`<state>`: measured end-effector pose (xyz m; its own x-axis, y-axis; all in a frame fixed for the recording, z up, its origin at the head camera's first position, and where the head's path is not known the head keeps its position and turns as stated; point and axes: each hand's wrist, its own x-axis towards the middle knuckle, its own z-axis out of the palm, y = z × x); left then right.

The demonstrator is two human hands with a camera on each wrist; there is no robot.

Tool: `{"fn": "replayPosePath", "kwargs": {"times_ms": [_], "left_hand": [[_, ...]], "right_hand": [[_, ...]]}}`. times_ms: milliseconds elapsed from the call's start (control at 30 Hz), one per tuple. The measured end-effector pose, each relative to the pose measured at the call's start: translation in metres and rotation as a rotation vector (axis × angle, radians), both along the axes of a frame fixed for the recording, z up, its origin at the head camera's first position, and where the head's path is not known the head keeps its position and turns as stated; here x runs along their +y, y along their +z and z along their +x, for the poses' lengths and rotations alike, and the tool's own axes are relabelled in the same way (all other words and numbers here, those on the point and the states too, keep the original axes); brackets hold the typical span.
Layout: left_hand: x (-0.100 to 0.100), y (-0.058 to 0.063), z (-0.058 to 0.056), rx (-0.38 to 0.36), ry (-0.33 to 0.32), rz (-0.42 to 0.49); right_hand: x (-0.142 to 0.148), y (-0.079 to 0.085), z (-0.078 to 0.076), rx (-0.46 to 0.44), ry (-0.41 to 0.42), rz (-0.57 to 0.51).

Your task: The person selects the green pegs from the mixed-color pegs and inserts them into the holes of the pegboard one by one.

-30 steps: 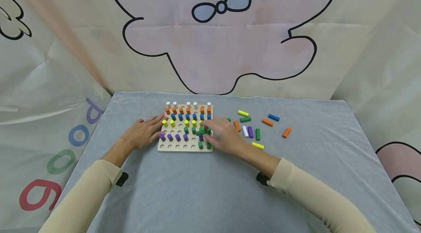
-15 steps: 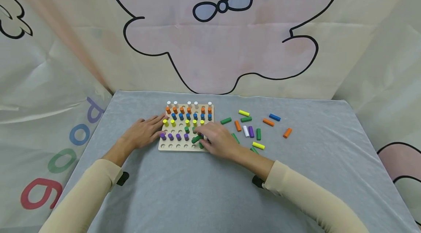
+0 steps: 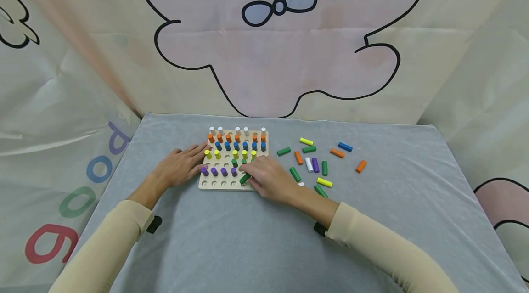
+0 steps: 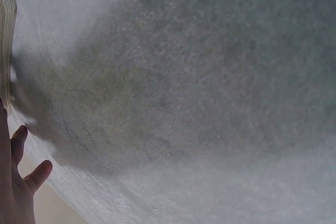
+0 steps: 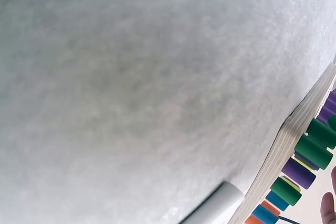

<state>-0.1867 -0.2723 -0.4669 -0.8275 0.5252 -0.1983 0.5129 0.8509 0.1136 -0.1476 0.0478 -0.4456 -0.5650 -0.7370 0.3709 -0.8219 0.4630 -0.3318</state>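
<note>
A wooden pegboard [image 3: 216,187] lies on the cloth with rows of white, orange, blue, yellow, green and purple pegs standing in it. My left hand [image 3: 177,168] rests at its left edge, fingers extended; in the left wrist view the hand [image 4: 20,195] shows beside the board's side [image 4: 6,35]. Between thumb and fingers, my right hand [image 3: 270,178] pinches a green peg [image 3: 245,178], tilted over the nearest row of holes. This hand hides the board's near right part. The right wrist view shows green pegs [image 5: 313,151] standing there, with fingertips [image 5: 328,208] at the frame's edge.
Loose pegs lie scattered right of the board, among them a green peg [image 3: 295,174], a yellow peg [image 3: 324,183], an orange peg [image 3: 361,166] and a blue peg [image 3: 345,147]. One white peg [image 5: 212,205] lies close to the board's side. A grey cloth [image 3: 248,238] covers the table.
My right hand has shifted left and slightly nearer with the green peg, now over the nearest row. Loose green pegs it covered before have come into view. The left hand stays put.
</note>
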Motion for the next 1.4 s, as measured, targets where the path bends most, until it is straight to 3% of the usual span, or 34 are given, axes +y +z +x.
{"fn": "replayPosePath", "kwargs": {"times_ms": [767, 1400], "left_hand": [[0.0, -0.001, 0.0, -0.003, 0.0, 0.001], [0.002, 0.001, 0.0, -0.004, -0.001, -0.01]], "right_hand": [[-0.012, -0.004, 0.003, -0.05, -0.041, 0.103], [-0.012, -0.007, 0.0, -0.088, -0.041, 0.11]]}}
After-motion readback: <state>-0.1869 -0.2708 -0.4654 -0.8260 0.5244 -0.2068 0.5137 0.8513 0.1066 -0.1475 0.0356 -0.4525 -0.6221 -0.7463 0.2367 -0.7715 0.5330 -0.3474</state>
